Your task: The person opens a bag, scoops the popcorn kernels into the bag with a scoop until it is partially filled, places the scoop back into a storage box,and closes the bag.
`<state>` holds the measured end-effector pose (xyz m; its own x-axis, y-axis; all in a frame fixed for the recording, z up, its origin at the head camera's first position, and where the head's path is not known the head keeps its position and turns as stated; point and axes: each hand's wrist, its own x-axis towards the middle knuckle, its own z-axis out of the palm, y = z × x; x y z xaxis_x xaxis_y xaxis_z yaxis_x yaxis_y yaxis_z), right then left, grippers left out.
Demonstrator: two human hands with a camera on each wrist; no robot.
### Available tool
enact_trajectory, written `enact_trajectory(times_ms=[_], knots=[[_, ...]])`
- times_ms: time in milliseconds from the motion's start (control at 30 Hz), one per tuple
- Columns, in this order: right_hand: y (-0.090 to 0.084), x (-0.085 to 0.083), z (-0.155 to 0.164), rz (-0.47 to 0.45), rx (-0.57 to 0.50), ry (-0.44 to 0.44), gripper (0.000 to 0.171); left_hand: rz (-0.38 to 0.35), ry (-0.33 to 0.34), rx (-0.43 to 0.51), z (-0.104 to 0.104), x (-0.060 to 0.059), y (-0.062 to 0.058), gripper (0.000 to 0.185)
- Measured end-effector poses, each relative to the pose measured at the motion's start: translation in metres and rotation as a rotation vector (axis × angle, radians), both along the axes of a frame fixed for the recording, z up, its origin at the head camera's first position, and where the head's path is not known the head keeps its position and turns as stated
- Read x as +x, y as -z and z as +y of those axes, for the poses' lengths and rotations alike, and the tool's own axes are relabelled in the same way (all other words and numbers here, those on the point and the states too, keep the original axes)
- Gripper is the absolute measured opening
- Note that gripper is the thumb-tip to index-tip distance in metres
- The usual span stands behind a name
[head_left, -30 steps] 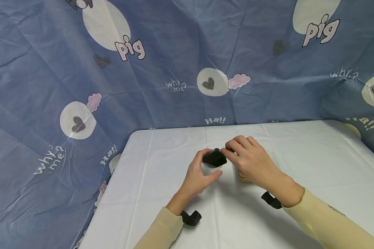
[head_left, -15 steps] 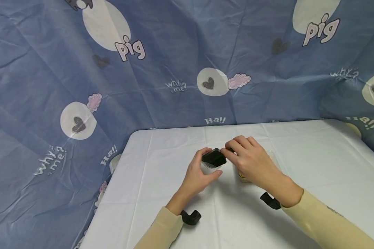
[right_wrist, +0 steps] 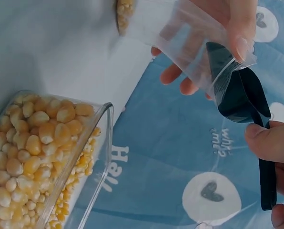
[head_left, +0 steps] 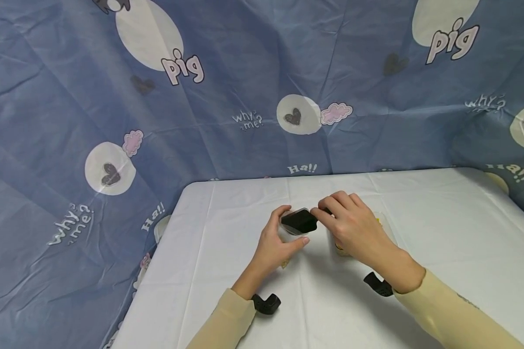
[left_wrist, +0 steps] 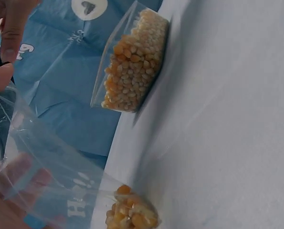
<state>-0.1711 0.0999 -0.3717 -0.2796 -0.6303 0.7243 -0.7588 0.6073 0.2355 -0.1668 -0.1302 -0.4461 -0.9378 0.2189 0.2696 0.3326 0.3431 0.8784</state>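
Note:
My left hand (head_left: 274, 245) grips a clear plastic bag (left_wrist: 61, 157) near its mouth, thumb on one side and fingers on the other. Corn kernels (left_wrist: 131, 214) lie in the bag's bottom corner, which hangs low over the white cloth. A black scoop (right_wrist: 244, 98) has its bowl tipped into the bag's mouth, where the plastic overlaps part of it. My right hand (head_left: 353, 228) pinches the scoop's handle between thumb and fingers. Below the right hand stands a clear box (right_wrist: 108, 138) filled with corn kernels, mostly hidden by that hand in the head view.
A white cloth (head_left: 227, 218) covers the table. Behind it hangs a blue printed curtain (head_left: 227, 72). Black curved pieces, the left one (head_left: 267, 304) and the right one (head_left: 379, 284), stick out at the wrists by the cuffs.
My left hand has shifted slightly left, and the scoop's bowl tilts a little differently. Kernels in the bag's bottom now show more clearly below the left hand. My right hand has barely moved.

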Motion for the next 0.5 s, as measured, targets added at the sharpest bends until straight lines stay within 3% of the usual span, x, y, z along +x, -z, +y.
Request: enact_trajectory(times_ms=[267, 500], knots=[[-0.0020, 0.0021, 0.0031, -0.056, -0.076, -0.004, 0.028, 0.027, 0.032, 0.032, -0.0020, -0.0030, 0.0042, 0.071], [-0.0046, 0.0038, 0.0087, -0.114, -0.109, 0.028, 0.028, -0.004, 0.043, 0.056, -0.0028, -0.0019, 0.0038, 0.072]])
